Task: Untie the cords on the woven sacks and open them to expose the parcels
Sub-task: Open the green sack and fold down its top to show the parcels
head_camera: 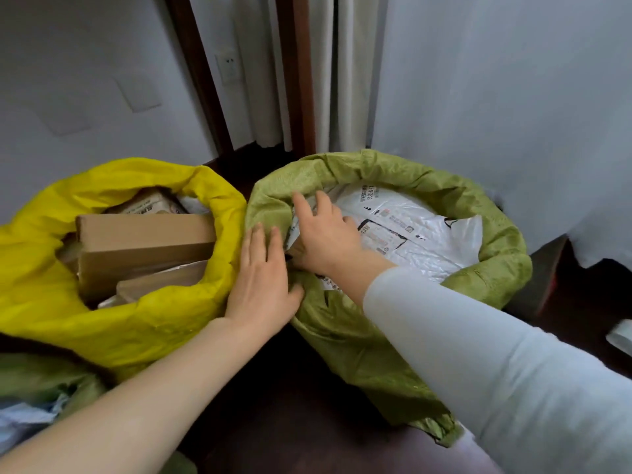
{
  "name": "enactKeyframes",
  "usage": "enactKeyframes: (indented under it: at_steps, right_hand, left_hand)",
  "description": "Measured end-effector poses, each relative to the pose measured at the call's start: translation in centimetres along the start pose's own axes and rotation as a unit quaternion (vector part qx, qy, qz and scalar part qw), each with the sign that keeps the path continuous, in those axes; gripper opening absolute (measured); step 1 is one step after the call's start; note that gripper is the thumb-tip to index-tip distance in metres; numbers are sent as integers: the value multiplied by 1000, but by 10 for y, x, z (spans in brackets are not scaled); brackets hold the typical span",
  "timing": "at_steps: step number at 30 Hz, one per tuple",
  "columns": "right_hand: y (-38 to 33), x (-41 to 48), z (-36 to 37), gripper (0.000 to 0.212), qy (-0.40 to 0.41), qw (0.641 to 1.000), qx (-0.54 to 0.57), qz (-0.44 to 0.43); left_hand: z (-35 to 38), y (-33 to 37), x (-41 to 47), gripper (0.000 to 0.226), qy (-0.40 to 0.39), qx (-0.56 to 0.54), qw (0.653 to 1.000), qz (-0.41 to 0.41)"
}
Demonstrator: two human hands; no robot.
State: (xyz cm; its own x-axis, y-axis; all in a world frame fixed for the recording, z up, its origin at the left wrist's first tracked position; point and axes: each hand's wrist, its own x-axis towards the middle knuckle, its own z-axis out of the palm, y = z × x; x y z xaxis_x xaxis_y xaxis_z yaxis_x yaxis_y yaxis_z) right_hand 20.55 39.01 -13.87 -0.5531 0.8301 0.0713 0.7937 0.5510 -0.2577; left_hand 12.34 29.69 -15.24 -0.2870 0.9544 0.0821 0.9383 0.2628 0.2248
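A green woven sack (410,176) stands open at the right, its rim rolled down, with white plastic mailer parcels (420,241) showing inside. A yellow woven sack (48,292) stands open at the left, holding brown cardboard boxes (143,241). My left hand (263,278) lies flat with straight fingers against the green sack's left rim, thumb hooked on the rim fold. My right hand (325,234) reaches inside the green sack at that same left rim, fingers spread and touching the inner fabric and a parcel. No cord is visible on either sack.
A third green sack (41,381) with pale plastic lies at the lower left. Dark floor (290,405) runs between the sacks. White walls, a dark wooden door frame (297,80) and curtains stand behind. A dark object (547,278) sits right of the green sack.
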Motion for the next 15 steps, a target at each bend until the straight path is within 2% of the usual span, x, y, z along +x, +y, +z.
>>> enactKeyframes:
  at_steps: [1,3,6,7,9,10,11,13,15]
  right_hand:
    - [-2,7,6,98,-18,1000,3,12]
    - [0,12,11,80,-29,999,18,40]
    - [15,5,3,59,30,986,117,114]
    - [22,2,-2,55,44,971,175,159]
    - [35,-1,-11,54,36,910,312,269]
    - [38,-3,-14,57,26,889,343,302]
    - [40,-4,-14,60,14,892,332,308]
    - [38,-9,-10,61,-24,942,212,258]
    - [34,-15,-9,61,-58,975,70,203]
  left_hand:
    - [-1,0,1,88,-1,-23,1000,-3]
    - [-3,-2,4,83,6,-68,998,-16]
    - [0,-11,12,80,12,-91,995,-28]
    - [1,-13,15,81,9,-95,995,-28]
    - [3,-12,21,79,-1,-121,992,-46]
    - [4,-9,25,74,-8,-152,986,-64]
    - [5,-6,28,69,-16,-193,977,-88]
    - [5,1,29,67,-25,-263,955,-138]
    - [4,12,18,84,-16,-281,944,-173]
